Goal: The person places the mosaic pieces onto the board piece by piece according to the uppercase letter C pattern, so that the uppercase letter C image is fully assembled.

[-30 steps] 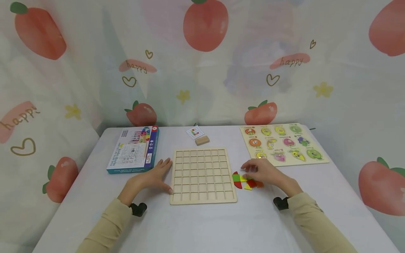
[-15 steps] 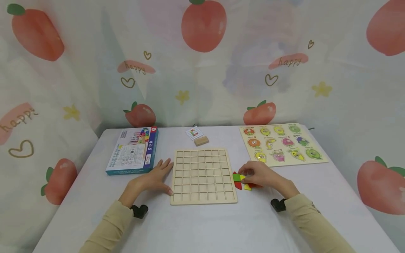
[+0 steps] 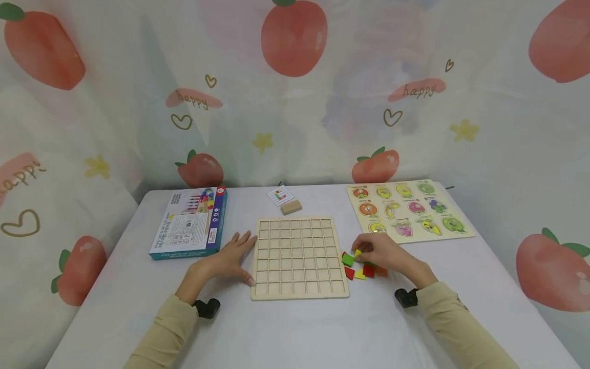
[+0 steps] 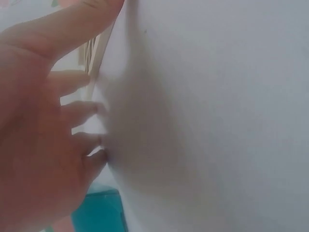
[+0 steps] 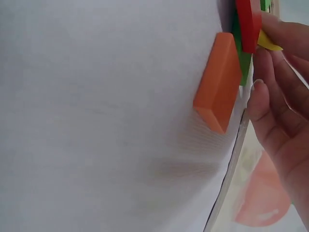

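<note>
A square wooden board with a grid of recesses (image 3: pixel 299 296) lies at the middle of the table in the head view. My left hand (image 3: pixel 225 262) has its fingers spread along the board's left edge, the thumb at the lower corner. Right of the board, my right hand (image 3: pixel 381 252) pinches a small yellow piece (image 5: pixel 269 42) between thumb and finger. Under and around it lie loose coloured pieces: a green one (image 3: pixel 348 260), red ones (image 3: pixel 369 270), another yellow one (image 3: pixel 360 275) and an orange block (image 5: pixel 218 82). The fingers partly cover the pile.
Behind the board are a small patterned card (image 3: pixel 280 195) and a plain wooden block (image 3: pixel 291 207). A boxed set (image 3: pixel 184 225) with a paper on top lies at the left. At the back right is a fruit puzzle board (image 3: pixel 410 210). A printed cloth hangs behind.
My right hand has reached into the pile and lifted a yellow piece. The green piece beside it has turned. My left hand stays at the board's edge; the view has shifted slightly.
</note>
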`<state>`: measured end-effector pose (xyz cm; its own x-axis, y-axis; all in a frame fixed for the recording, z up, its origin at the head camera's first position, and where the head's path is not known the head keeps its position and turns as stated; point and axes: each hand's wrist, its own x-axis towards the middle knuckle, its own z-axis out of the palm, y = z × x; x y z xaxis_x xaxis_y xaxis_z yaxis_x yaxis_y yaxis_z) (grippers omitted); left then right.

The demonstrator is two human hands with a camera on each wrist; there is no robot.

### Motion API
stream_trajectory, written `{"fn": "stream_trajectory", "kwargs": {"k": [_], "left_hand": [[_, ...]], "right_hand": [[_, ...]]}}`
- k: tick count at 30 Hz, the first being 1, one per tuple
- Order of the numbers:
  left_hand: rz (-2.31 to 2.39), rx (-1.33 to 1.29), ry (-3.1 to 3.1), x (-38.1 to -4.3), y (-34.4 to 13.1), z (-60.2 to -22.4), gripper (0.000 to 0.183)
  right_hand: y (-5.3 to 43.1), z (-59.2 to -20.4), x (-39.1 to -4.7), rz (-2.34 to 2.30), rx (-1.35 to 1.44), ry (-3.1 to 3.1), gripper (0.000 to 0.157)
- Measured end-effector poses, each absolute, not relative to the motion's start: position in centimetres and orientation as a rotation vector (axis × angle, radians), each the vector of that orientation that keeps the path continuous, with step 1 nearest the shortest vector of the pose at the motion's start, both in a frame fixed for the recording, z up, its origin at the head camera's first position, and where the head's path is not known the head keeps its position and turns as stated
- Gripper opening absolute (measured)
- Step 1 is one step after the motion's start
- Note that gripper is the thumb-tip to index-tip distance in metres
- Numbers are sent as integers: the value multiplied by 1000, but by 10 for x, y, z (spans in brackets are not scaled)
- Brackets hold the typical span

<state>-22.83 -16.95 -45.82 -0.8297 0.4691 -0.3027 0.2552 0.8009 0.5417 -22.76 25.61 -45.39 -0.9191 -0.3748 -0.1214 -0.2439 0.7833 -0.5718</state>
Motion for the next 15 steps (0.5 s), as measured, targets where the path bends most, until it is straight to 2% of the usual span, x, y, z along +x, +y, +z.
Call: {"fn": "stream_trajectory", "kwargs": {"k": [4, 15], "left_hand": [[692, 535, 2559, -230, -169, -459, 118], [673, 507, 2577, -232, -163, -455, 116]], "right_hand": [[257, -453, -234, -858, -459, 2789, 12], [238, -447, -256, -992, -516, 2774, 19]]}}
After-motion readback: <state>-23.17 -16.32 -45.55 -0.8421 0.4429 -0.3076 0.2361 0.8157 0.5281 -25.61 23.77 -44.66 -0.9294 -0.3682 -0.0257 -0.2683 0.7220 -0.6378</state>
